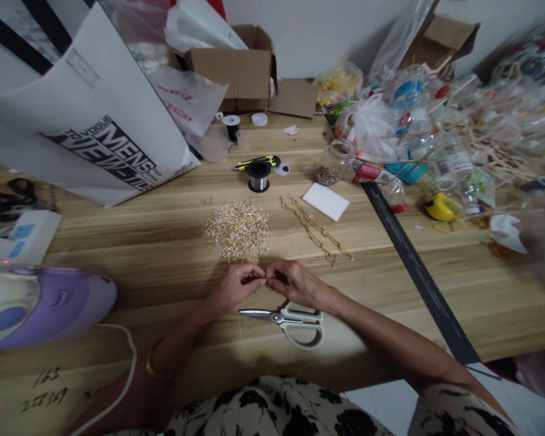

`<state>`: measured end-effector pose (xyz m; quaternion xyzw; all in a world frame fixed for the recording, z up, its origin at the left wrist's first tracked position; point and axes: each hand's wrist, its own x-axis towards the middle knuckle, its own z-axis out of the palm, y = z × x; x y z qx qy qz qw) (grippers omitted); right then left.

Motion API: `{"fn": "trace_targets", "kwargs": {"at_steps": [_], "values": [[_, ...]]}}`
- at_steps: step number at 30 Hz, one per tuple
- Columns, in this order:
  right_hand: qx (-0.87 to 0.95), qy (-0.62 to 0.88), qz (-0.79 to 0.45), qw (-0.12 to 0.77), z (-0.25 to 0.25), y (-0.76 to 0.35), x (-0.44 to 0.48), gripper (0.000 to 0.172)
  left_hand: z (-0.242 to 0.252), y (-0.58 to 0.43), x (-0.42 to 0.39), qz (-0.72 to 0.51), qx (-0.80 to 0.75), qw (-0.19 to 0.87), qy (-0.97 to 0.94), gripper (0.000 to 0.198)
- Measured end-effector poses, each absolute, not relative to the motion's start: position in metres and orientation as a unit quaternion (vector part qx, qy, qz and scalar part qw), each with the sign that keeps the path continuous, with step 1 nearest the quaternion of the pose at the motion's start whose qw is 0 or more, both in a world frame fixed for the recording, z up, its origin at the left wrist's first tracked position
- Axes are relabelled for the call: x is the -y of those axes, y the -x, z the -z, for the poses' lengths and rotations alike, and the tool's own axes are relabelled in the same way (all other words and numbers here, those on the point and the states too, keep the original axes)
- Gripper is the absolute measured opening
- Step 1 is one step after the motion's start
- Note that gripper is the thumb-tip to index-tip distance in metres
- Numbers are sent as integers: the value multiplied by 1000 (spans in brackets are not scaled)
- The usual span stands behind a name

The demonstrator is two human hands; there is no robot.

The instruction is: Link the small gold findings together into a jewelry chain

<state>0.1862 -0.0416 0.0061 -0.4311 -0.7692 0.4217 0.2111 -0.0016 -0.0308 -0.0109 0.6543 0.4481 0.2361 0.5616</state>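
While left hand and right hand meet toward the wooden desk's front edge, fingertips pinched together, any held piece indiscernible, a gold-and-clear heap of beadlike pieces lies just beyond, presumably for easy reach.

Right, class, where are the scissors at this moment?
In the head view, at lower centre, the scissors lie on the table, just below the right hand.

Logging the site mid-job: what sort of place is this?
Probably a small craft or jewellery workspace: the table holds a pile of small clear and gold-coloured pieces, gold-coloured chains and a wire spool.
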Motion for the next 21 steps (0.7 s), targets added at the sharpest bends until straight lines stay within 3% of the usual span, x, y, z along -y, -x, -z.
{"fn": "trace_targets", "kwargs": {"at_steps": [6, 21], "values": [[767, 430, -427, 212, -9, -187, 42, 5, 10, 3, 31, -229, -441, 526, -690, 13], [658, 390, -600, 235, 6, -196, 31, 7, 7, 2, 30, -233, -447, 568, -650, 14]]}}
